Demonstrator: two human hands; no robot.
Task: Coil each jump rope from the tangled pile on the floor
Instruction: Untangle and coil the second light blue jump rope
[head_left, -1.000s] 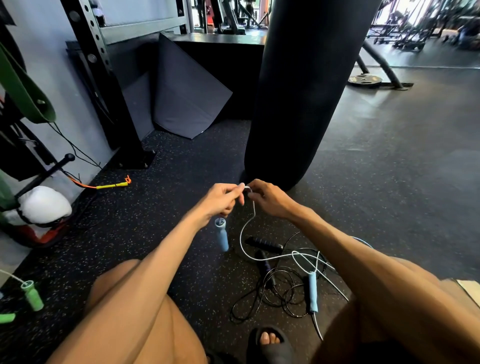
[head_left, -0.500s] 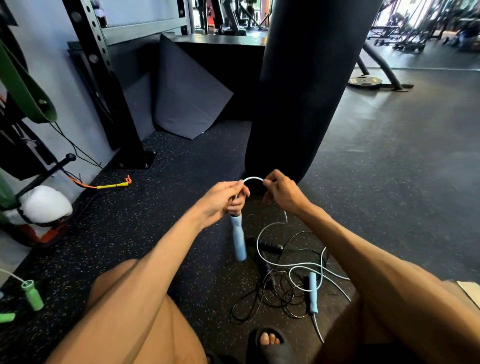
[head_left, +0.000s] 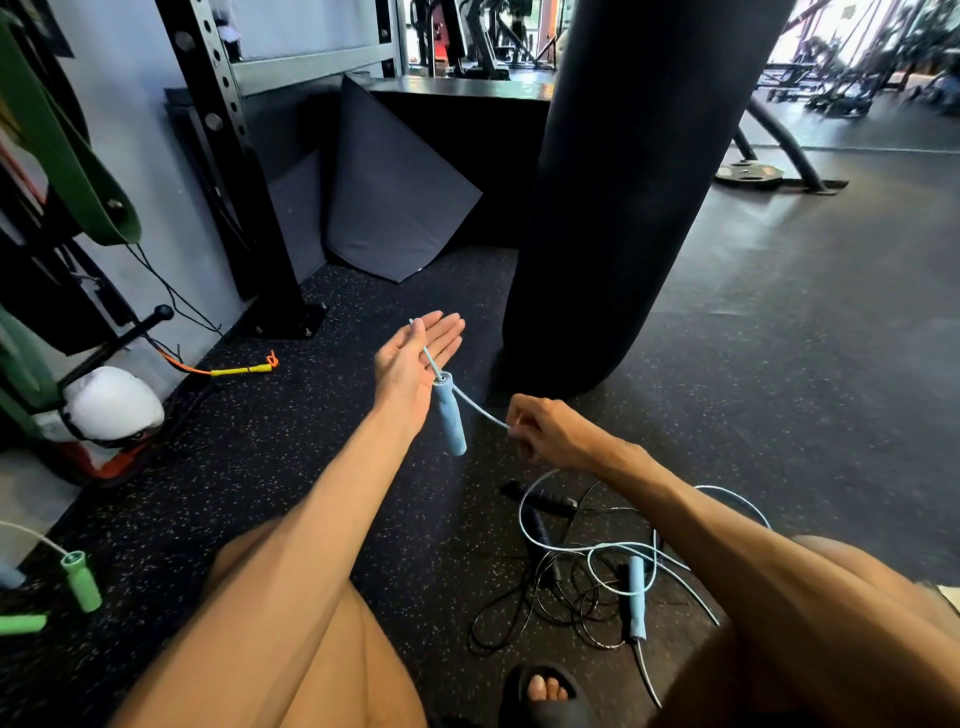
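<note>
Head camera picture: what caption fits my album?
Cord lies across the open left hand, blue handle hanging below; right hand pinches the cord.

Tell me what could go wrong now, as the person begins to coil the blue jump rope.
1. The left hand is flat and open; the cord only lies across the palm, so the hanging blue handle could slip off.
2. The right hand pinches the cord, which runs down among the loops of the black rope; pulling may tighten that tangle.

gym: punching bag (head_left: 623, 197), rack (head_left: 244, 171)
</note>
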